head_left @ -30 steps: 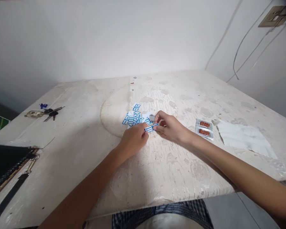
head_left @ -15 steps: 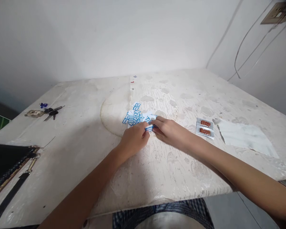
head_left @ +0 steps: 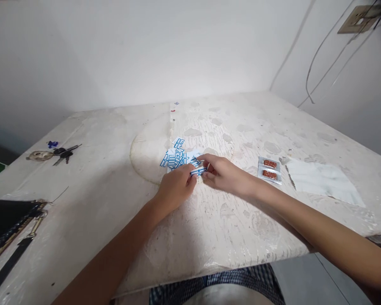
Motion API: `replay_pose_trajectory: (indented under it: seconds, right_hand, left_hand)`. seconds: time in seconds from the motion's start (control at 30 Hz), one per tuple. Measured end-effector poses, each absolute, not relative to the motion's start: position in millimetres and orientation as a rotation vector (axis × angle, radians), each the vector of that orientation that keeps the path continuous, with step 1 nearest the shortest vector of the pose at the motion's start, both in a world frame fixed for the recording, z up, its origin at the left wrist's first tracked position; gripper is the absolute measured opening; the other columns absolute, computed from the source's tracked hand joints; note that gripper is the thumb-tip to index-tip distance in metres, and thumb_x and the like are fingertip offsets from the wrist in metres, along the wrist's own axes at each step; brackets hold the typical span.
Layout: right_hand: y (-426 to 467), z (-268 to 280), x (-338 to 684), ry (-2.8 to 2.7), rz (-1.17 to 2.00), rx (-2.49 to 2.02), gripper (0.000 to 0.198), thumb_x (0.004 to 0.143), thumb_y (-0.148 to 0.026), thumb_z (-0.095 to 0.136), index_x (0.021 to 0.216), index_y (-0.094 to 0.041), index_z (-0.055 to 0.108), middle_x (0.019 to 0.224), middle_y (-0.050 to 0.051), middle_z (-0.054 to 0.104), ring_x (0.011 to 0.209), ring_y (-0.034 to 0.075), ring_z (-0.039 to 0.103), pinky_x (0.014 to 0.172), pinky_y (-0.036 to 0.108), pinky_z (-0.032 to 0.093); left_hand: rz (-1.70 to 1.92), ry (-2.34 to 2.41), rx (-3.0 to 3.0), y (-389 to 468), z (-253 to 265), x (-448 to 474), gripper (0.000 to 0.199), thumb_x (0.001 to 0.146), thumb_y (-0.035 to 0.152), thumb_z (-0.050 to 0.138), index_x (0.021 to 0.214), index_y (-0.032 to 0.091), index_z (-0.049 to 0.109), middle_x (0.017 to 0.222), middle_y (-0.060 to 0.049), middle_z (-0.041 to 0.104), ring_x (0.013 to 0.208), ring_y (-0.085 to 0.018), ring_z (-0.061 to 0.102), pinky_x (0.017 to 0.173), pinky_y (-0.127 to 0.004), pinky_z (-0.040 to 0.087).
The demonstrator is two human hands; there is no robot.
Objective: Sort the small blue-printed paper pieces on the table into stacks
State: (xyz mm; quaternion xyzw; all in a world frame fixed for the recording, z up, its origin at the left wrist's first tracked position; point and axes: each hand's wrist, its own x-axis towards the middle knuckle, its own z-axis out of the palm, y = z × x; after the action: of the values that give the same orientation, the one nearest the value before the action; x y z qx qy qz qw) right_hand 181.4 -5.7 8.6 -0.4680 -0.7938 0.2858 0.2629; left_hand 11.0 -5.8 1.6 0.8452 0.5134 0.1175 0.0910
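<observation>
Between my two hands is a small white paper piece with blue lines (head_left: 198, 171), held above the tabletop. The fingers and thumb of my left hand (head_left: 177, 183) pinch its left end. My right hand (head_left: 219, 170) is at its right end, with the index finger arched over it and the other fingers curled. Just beyond the hands lies a loose pile of white paper pieces with blue outlines (head_left: 177, 157), partly hidden by my left hand.
Right of my hands lie a silver blister pack with two reddish-brown pieces (head_left: 269, 169) and a white cloth or paper sheet (head_left: 324, 180). Keys (head_left: 63, 153) with a keyring ornament (head_left: 41, 156) lie left. A black bag (head_left: 9, 220) with strap is at the left edge; a wall stands behind the table.
My right index finger has lifted and arched away from the paper piece, showing more of its blue-lined face. The left hand keeps its pinch. The whole view has shifted slightly.
</observation>
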Motion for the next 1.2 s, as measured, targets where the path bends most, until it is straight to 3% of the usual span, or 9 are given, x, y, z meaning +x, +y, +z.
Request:
replay_pose_trajectory:
  seconds: [0.37,0.53,0.7,0.8,0.87,1.07,1.2]
  right_hand:
    - [-3,10,180,-2.094,0.844,-1.268,0.039,0.071,-0.006,0.045,0.108,-0.014,0.054,0.074,0.002,0.056,0.061,0.011,0.046,0.058,0.025,0.037]
    - [10,17,189,-1.893,1.004,-1.290,0.030,0.081,-0.021,0.043,0.107,-0.012,0.054,0.076,0.004,0.058,0.056,0.010,0.048,0.054,0.025,0.039]
    - [48,12,189,-2.055,0.713,-1.373,0.024,0.076,-0.014,0.046,0.094,-0.011,0.061,0.088,0.009,0.061,0.071,0.014,0.054,0.067,0.028,0.041]
    - [71,9,176,-2.338,0.453,-1.235,0.035,0.067,-0.007,0.051,0.100,-0.012,0.061,0.104,0.011,0.059,0.091,0.020,0.053,0.078,0.030,0.039]
    - [81,11,166,-2.501,0.407,-1.195,0.044,0.061,-0.004,0.054,0.104,-0.012,0.060,0.107,0.011,0.059,0.094,0.022,0.052,0.078,0.030,0.039]
    - [80,30,151,-2.642,0.558,-1.405,0.053,0.063,-0.004,0.055,0.115,-0.009,0.055,0.079,0.009,0.063,0.066,0.017,0.055,0.055,0.024,0.038]
    - [72,36,153,-2.627,0.561,-1.358,0.037,0.068,-0.011,0.054,0.105,-0.010,0.060,0.080,0.008,0.062,0.065,0.015,0.054,0.054,0.022,0.036]
  left_hand:
    - [0.306,1.540,2.554,-5,2,11,0.020,0.087,0.027,0.032,0.089,0.020,0.051,0.084,0.000,0.061,0.068,-0.014,0.055,0.054,-0.026,0.031]
    - [0.227,1.581,2.579,-7,2,11,0.022,0.087,0.026,0.030,0.096,0.020,0.049,0.090,-0.002,0.062,0.072,-0.016,0.057,0.057,-0.027,0.033]
    - [0.166,1.598,2.604,-9,3,12,0.021,0.087,0.025,0.030,0.096,0.020,0.048,0.093,-0.002,0.061,0.073,-0.016,0.058,0.057,-0.026,0.034]
    - [0.168,1.588,2.612,-10,3,11,0.022,0.088,0.024,0.029,0.095,0.020,0.048,0.093,-0.002,0.061,0.074,-0.016,0.058,0.057,-0.026,0.035]
    - [0.175,1.590,2.608,-10,3,10,0.022,0.088,0.024,0.028,0.096,0.020,0.048,0.093,-0.002,0.061,0.074,-0.016,0.058,0.057,-0.026,0.035]
    - [0.228,1.568,2.640,-11,1,9,0.022,0.088,0.023,0.028,0.095,0.020,0.049,0.093,-0.003,0.061,0.073,-0.016,0.058,0.056,-0.026,0.035]
    - [0.253,1.564,2.655,-11,-1,8,0.023,0.088,0.023,0.028,0.093,0.020,0.050,0.091,-0.003,0.061,0.071,-0.016,0.057,0.054,-0.026,0.034]
